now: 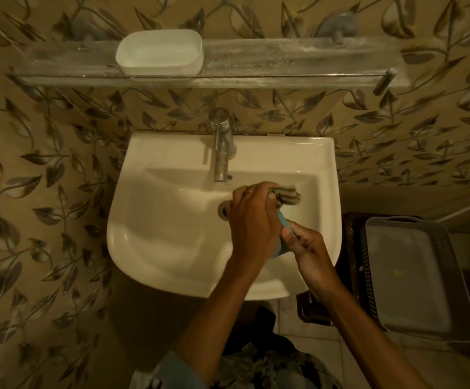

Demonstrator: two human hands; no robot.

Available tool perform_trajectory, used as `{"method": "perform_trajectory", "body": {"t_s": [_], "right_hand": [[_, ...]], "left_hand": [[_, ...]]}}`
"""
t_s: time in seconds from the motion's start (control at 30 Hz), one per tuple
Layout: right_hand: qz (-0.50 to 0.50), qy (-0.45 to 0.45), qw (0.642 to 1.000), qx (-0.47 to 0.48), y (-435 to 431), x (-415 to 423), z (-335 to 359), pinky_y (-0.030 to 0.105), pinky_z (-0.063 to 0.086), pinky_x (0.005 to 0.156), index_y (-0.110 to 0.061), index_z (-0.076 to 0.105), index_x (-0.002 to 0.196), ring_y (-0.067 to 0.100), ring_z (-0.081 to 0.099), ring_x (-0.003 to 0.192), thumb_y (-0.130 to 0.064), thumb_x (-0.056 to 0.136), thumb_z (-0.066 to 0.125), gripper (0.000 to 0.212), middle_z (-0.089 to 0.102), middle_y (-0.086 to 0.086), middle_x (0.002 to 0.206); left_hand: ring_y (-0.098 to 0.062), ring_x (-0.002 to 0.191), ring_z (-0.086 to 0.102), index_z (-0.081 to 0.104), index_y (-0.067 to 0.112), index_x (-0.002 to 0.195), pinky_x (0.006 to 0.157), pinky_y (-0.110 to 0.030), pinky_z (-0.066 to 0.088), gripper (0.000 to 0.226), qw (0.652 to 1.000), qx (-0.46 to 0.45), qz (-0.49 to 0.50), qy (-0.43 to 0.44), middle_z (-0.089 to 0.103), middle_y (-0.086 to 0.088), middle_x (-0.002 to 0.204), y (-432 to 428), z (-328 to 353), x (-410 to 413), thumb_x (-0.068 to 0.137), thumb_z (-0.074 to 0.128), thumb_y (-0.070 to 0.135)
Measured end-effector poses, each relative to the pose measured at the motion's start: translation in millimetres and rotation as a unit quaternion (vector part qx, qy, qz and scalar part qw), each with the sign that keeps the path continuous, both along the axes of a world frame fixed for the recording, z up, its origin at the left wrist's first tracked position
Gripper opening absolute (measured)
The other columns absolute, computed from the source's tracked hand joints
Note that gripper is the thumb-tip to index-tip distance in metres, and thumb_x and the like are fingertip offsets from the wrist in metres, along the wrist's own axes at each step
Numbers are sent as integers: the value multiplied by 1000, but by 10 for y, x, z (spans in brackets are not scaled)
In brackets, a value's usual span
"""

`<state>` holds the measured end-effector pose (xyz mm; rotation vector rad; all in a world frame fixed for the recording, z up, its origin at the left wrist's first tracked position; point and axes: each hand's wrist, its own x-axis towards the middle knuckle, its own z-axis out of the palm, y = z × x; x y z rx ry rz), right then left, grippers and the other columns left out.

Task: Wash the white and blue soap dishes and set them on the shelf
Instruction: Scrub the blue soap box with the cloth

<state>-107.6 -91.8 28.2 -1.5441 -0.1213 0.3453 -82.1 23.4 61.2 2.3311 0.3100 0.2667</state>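
The white soap dish (159,51) stands upright on the glass shelf (284,56) above the sink. Over the white basin (158,220), my right hand (309,248) grips the blue soap dish (283,221), held on edge and mostly hidden between my hands. My left hand (252,220) presses a grey-green scrubbing sponge (287,195) against the dish; the sponge sticks out past my fingers.
A chrome tap (222,147) stands at the back of the basin, with no water running, and the drain (225,209) lies just left of my hands. A grey plastic tray (413,276) rests on a dark stand to the right. Leaf-patterned tiles cover the wall.
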Motion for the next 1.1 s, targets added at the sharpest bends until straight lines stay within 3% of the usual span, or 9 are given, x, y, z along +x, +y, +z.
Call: {"method": "perform_trajectory", "body": {"t_s": [0.17, 0.27, 0.43, 0.53, 0.63, 0.73, 0.87, 0.93, 1.1], "right_hand": [[4, 6, 1000, 18, 36, -28, 25, 28, 51, 75, -7, 67, 111, 18, 67, 88, -21, 97, 44, 31, 72, 14, 97], [-4, -20, 1000, 0, 49, 79, 37, 28, 51, 75, -13, 71, 103, 23, 68, 86, -19, 100, 43, 28, 73, 10, 92], [2, -20, 1000, -9, 24, 102, 99, 20, 53, 72, -32, 74, 89, 13, 70, 82, -24, 99, 44, 33, 75, -4, 87], [17, -30, 999, 2, 26, 47, 109, 24, 50, 65, -24, 72, 83, 14, 66, 70, -22, 97, 46, 30, 70, 3, 76], [53, -27, 998, 19, -10, 31, 109, 36, 45, 68, 4, 67, 97, 29, 61, 75, -32, 95, 47, 41, 64, 28, 86], [52, -19, 998, 36, -74, 12, 127, 33, 46, 74, -2, 69, 102, 21, 62, 87, -27, 95, 48, 34, 65, 29, 97], [10, 10, 995, 98, -151, 58, 205, 23, 50, 87, -13, 67, 114, 17, 64, 109, -16, 91, 45, 32, 72, 4, 112], [-13, 16, 990, 138, -170, 81, 240, 24, 51, 87, -12, 68, 112, 18, 63, 108, -15, 90, 45, 32, 72, 5, 110], [-28, 32, 978, 206, -188, 125, 205, 27, 51, 87, -12, 73, 102, 22, 62, 105, -11, 89, 44, 32, 70, 10, 105]], "left_hand": [[-24, 111, 49, 59, 18, 114, 93, -39, 36, 28, 997, -41, 28, 62, 65, -4, 111, 240, -73, 258, 98, 36, 19], [-18, 110, 48, 59, 26, 110, 90, -32, 32, 27, 999, -36, 9, 11, 65, 3, 108, 40, -29, 32, 96, 38, 18], [-6, 129, 34, 52, 39, 119, 98, -24, 22, 34, 997, -65, 26, -35, 56, 14, 126, -294, 20, -425, 95, 31, 28], [-13, 119, 44, 59, 29, 115, 92, -29, 28, 31, 997, -45, 27, -47, 64, 7, 115, -133, 30, -250, 96, 36, 22], [-22, 105, 52, 62, 20, 108, 85, -33, 36, 26, 999, -28, 39, -17, 67, -2, 103, 159, 30, 86, 98, 39, 18], [-30, 97, 59, 59, 9, 105, 73, -31, 44, 27, 988, -141, 44, 32, 62, -8, 96, 488, 28, 383, 100, 35, 19], [-37, 105, 61, 54, 5, 116, 92, -48, 50, 33, 899, -414, 122, 70, 62, -23, 114, 901, 58, 537, 103, 29, 21], [-32, 99, 65, 54, 10, 121, 85, -45, 54, 34, 856, -487, 156, 79, 65, -18, 112, 995, 37, 449, 103, 28, 25], [-21, 76, 71, 62, 12, 111, 59, -29, 57, 39, 746, -627, 185, 128, 74, -8, 89, 967, -144, 49, 103, 28, 30]]}}
